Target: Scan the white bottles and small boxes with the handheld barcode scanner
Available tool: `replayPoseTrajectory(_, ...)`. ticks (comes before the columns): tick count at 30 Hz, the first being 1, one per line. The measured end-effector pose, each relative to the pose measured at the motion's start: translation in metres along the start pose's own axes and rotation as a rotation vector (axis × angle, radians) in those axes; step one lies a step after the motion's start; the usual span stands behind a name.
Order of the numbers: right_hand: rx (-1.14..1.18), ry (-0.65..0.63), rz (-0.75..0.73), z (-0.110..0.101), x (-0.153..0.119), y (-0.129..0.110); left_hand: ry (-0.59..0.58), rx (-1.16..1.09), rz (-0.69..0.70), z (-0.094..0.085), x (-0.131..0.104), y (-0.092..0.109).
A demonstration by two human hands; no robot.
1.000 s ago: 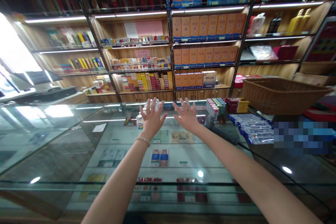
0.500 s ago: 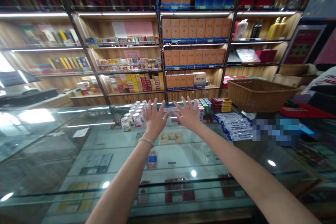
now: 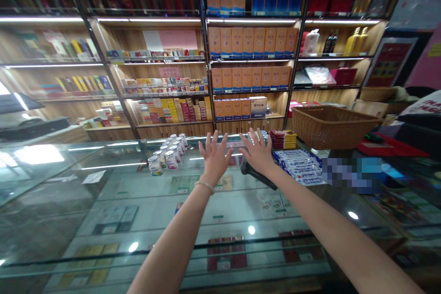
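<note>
Nearward of the closer right hand, fingers spread, a black plastic handheld scanner slants toward the glass tabletop's near-right corner.

Head camera: high up here, looking forward and steeply down
Desk: close, spreading right below
Shelves: farther back, nearly square-on

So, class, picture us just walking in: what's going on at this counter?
A person holds an empty left hand and an empty right hand, fingers spread, over a glass-topped display counter. Small white-topped containers stand left of the left hand. A black handled device, probably a scanner, is partly hidden by the right arm. Farther right lie flat blue-and-white plastic packets, with a brown woven basket beyond.
</note>
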State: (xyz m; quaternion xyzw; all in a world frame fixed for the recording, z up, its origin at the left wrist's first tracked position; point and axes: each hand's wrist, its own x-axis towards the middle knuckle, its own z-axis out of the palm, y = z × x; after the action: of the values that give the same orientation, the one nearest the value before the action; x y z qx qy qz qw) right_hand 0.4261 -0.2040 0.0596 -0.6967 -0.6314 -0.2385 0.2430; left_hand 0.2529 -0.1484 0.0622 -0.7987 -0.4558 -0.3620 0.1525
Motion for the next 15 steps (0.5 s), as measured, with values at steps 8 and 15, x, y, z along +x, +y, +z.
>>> replayPoseTrajectory(8,0.0,0.063,-0.044,0.004,-0.007,0.011,0.053,0.022,0.082,0.013,-0.009,-0.004)
replayPoseTrajectory(15,0.006,0.093,-0.024,0.01,-0.02,0.018,0.09,0.017,0.113,0.022,-0.018,-0.014)
